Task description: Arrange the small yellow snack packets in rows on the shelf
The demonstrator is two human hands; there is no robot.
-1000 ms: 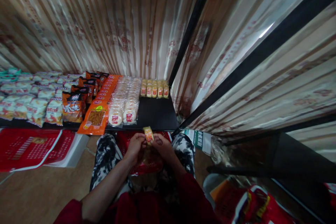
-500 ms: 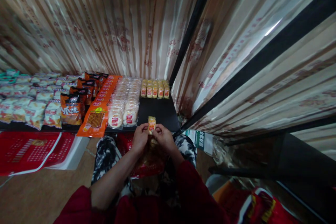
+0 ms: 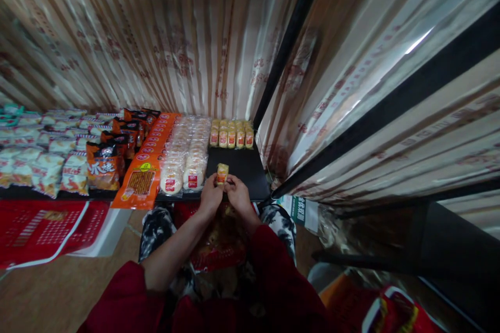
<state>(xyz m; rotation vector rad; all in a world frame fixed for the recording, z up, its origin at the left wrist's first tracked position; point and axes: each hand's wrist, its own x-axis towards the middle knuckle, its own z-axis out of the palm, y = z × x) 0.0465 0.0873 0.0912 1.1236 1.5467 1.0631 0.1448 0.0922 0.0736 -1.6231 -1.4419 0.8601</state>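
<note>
Between my two hands I hold a small yellow snack packet (image 3: pixel 222 173) with an orange-red label, upright at the front of the black shelf (image 3: pixel 231 158). My left hand (image 3: pixel 211 195) pinches its left side, and my right hand (image 3: pixel 237 193) pinches its right side. Behind it, matching yellow packets (image 3: pixel 231 135) stand in a block at the back of the shelf. Two rows of round white crackers in clear wrappers (image 3: pixel 183 166) lie just left. Under my hands, a red basket (image 3: pixel 219 260) sits between my knees, with wrapped pieces inside that are hard to make out.
Orange stick-snack packs (image 3: pixel 140 177), orange-black bags (image 3: pixel 104 165) and white snack bags (image 3: pixel 47 169) line the shelf leftward. A red basket (image 3: pixel 42 229) is below left. A black post (image 3: pixel 289 41) rises beside the shelf's back right corner, before pleated curtains (image 3: pixel 175 36). Red packaging (image 3: pixel 394 307) lies lower right.
Both hands have moved slightly forward with the yellow packet, which is now a little farther over the shelf. My view has shifted slightly.
</note>
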